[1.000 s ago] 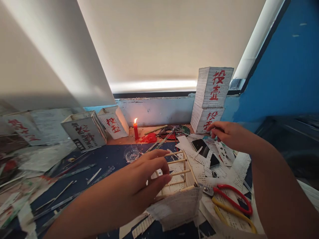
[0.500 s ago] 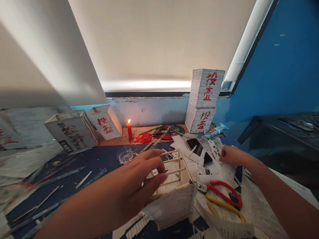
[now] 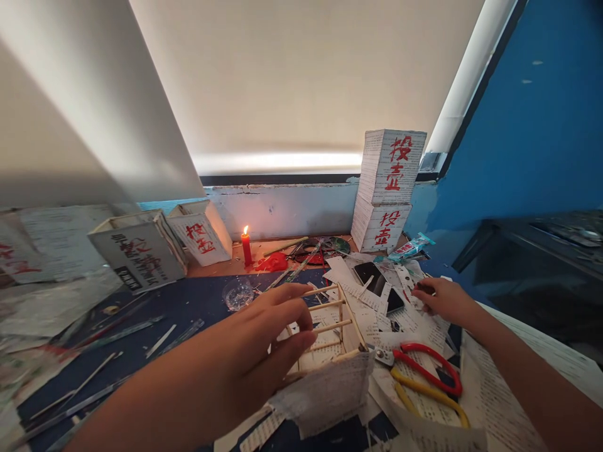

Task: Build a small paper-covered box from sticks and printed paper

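Note:
My left hand (image 3: 273, 336) is wrapped over a small frame of wooden sticks (image 3: 346, 323), whose near side is covered with printed paper. At the right, my right hand (image 3: 436, 296) has its fingers pinched over scraps of printed paper, with a small dark thing at the fingertips that I cannot make out. Between my hands lies a black phone (image 3: 370, 277), partly under paper strips. Pliers with red and yellow handles (image 3: 426, 370) rest beside the frame, their jaws near its corner.
A lit red candle (image 3: 246, 246) stands behind my left hand, near red wax (image 3: 272, 261) and a clear dish (image 3: 238, 294). Stacked paper boxes (image 3: 380, 226) with red characters stand behind; more boxes (image 3: 141, 251) lean at left. A blue wrapper (image 3: 411, 247) lies at right.
My right hand has shifted slightly left, and a small dark thing now shows at its fingertips. My left hand stays on the stick frame. The view has moved slightly.

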Available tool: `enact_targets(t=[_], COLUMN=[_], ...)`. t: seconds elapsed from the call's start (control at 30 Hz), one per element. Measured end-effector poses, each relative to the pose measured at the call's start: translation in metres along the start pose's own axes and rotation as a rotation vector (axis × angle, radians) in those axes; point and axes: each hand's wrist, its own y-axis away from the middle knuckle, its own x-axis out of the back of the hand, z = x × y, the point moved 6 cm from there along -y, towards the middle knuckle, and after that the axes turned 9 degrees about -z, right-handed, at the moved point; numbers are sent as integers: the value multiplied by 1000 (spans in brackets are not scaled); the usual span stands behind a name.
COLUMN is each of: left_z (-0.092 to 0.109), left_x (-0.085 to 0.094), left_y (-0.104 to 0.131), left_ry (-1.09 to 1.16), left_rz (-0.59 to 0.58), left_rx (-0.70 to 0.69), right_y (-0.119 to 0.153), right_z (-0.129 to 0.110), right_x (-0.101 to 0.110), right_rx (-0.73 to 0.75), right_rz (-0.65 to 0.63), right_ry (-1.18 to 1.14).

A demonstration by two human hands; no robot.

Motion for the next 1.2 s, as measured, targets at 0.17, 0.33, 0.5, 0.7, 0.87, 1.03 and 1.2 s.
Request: enact_targets(t=[0.17, 0.33, 0.5, 0.7, 0.87, 1.03, 1.2], left_z=[3, 8, 11, 12, 10, 8, 6], left_x=[1, 3, 6, 10, 13, 17, 18], left_y=[1, 3, 6, 9, 10, 6, 5], left_ry=[48, 60, 30, 101, 109, 104, 116], left_rz=[-25, -7, 44, 49, 65, 40, -38], left_rx=[6, -23, -12, 29, 63, 62, 30], right_y=[24, 50, 43, -13, -61, -93, -112], right_z=[-29, -110, -218, -319, -368, -404, -421], right_x=[21, 47, 77, 79, 59, 35, 22], right_rx=[166, 445, 719, 862, 875, 909, 910], right_rz=[60, -18, 10, 39, 52, 37, 31], right_ry=[-75, -26, 52, 204, 285, 358, 387])
